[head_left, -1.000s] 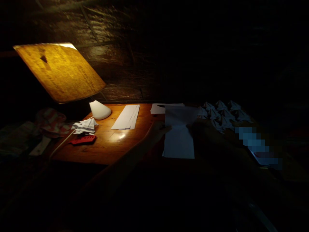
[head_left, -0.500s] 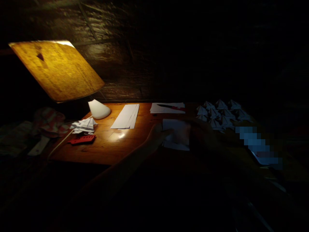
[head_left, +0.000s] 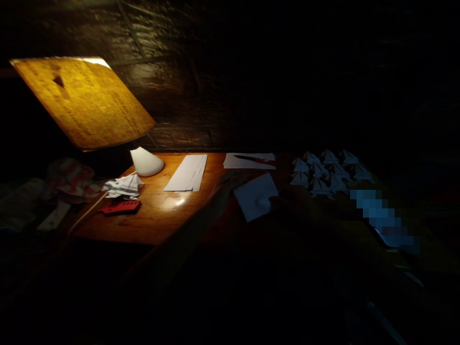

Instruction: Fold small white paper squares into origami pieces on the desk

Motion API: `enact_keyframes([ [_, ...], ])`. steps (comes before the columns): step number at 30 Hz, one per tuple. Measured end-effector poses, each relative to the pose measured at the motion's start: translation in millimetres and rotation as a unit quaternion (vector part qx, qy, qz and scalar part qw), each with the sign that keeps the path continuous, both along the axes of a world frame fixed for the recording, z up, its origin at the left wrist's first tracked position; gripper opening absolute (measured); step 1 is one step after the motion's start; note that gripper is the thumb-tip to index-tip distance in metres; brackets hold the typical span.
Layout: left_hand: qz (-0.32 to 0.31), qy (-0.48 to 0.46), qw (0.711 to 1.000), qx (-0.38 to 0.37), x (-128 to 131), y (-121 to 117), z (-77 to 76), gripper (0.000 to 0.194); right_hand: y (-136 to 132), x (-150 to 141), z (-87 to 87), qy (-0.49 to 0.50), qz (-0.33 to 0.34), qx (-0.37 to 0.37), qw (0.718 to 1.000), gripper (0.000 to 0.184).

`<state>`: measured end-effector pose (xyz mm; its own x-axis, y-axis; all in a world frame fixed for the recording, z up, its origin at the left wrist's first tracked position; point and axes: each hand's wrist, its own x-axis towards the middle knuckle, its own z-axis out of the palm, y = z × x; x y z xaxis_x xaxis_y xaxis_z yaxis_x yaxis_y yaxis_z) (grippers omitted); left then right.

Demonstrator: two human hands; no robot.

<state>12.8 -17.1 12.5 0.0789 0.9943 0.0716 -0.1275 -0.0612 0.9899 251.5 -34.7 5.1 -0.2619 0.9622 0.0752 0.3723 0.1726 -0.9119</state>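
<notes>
A folded piece of white paper (head_left: 253, 201) is held tilted above the front middle of the table, one corner pointing up. My right hand (head_left: 285, 203) pinches its right edge, the thumb showing dark against the white. My left hand (head_left: 226, 184) is at the paper's upper left edge; its fingers are lost in the dark, so I cannot tell whether they grip it. Several folded paper pieces with pointed tops (head_left: 319, 170) stand in rows to the right of my hands.
A lamp (head_left: 147, 163) with a tilted yellow shade lights the wooden table (head_left: 151, 225) from the left. Near it lie crumpled striped paper (head_left: 124, 186) and a red object (head_left: 122, 207). Paper strips (head_left: 187, 172), a knife (head_left: 255, 159) on more sheets and a glowing, blurred-out device (head_left: 386, 235) lie further right.
The paper has turned from upright to tilted between my hands. My left hand has shifted up and slightly left along it, and my right hand now shows at its right edge.
</notes>
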Motion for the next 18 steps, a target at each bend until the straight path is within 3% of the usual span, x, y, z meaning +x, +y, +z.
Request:
enact_keyframes([
  [5,-0.148,0.202,0.967,0.043,2.2,2.7,29.9,0.039,-15.9,-7.5,10.9,-0.038,0.062,0.004,0.997,0.025],
  [8,-0.129,0.197,0.969,0.079,8.8,-1.3,35.8,0.042,-22.3,-12.6,16.8,0.011,0.044,-0.015,0.999,0.027],
  [12,-0.073,0.158,0.984,0.048,9.7,-6.5,33.8,0.039,-19.9,-12.7,17.6,0.083,-0.026,-0.04,0.995,0.034],
  [18,-0.065,0.127,0.988,0.057,10.0,-12.2,29.6,0.044,-16.3,-9.7,14.9,0.118,-0.015,-0.066,0.991,0.04],
])
